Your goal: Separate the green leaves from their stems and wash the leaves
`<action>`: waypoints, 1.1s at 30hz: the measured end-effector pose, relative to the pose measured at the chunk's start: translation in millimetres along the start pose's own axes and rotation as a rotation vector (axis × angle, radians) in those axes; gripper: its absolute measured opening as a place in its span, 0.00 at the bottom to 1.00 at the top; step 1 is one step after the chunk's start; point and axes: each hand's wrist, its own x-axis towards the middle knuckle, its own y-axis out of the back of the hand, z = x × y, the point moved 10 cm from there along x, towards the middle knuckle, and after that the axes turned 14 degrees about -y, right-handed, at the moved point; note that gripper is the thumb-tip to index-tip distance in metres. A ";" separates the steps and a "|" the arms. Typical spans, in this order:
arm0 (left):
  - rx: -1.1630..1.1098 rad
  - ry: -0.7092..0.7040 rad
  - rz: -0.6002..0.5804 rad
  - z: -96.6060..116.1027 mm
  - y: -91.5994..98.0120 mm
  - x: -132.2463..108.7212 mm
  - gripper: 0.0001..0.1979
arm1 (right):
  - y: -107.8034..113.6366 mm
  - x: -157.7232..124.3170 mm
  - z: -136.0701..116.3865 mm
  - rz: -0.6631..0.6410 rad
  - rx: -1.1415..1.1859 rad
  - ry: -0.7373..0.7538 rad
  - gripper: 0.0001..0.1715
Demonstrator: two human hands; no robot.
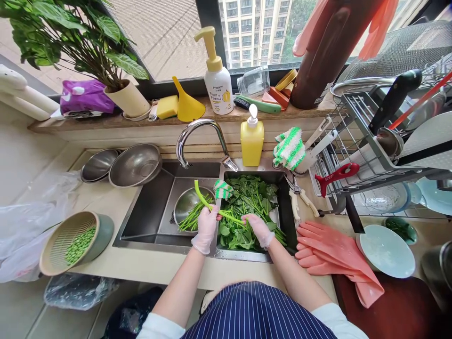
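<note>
Kitchen sink [141, 212] has two basins, where left hand [206, 227] and right hand [260, 230] together pinch one green stem [201, 195].

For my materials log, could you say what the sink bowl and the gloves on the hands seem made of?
Bowl: likely stainless steel, brushed grey sheen with reflections. Gloves on the left hand and right hand, both holding a green stalk: apparently thin translucent plastic, wrinkled, skin showing through.

Faucet [200, 133], yellow bottle [252, 143], pink gloves [334, 256]
</note>
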 end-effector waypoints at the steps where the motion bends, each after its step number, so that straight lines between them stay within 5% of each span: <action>1: -0.024 0.021 0.007 -2.5 -1.3 0.3 0.16 | -5.3 -4.1 -4.4 -0.025 -0.036 0.025 0.16; 6: -0.180 0.124 0.120 -25.8 0.8 -5.3 0.17 | -36.3 -25.8 -13.3 -0.185 -0.178 0.115 0.20; 13: -0.498 0.261 0.050 -57.6 -9.1 -23.4 0.18 | -39.8 -28.4 -14.3 -0.059 -0.278 0.196 0.18; 18: -0.554 0.198 0.026 -48.5 -12.4 -32.3 0.17 | -19.2 -2.5 1.8 0.198 -0.158 -0.026 0.19; 21: -0.543 0.087 0.065 -30.6 2.0 -24.3 0.15 | -10.3 15.6 -2.0 0.206 -0.160 -0.049 0.20; 24: -0.407 0.019 0.035 -18.0 27.4 -5.6 0.15 | -5.3 25.7 -10.6 0.198 -0.154 -0.046 0.23; 29: 0.123 0.058 -0.008 -31.3 87.5 40.2 0.14 | -6.1 11.2 -12.6 0.245 -0.249 -0.064 0.35; 33: 0.772 0.022 -0.189 -47.2 113.7 84.3 0.11 | 39.4 -8.0 2.3 0.429 -0.508 -0.082 0.30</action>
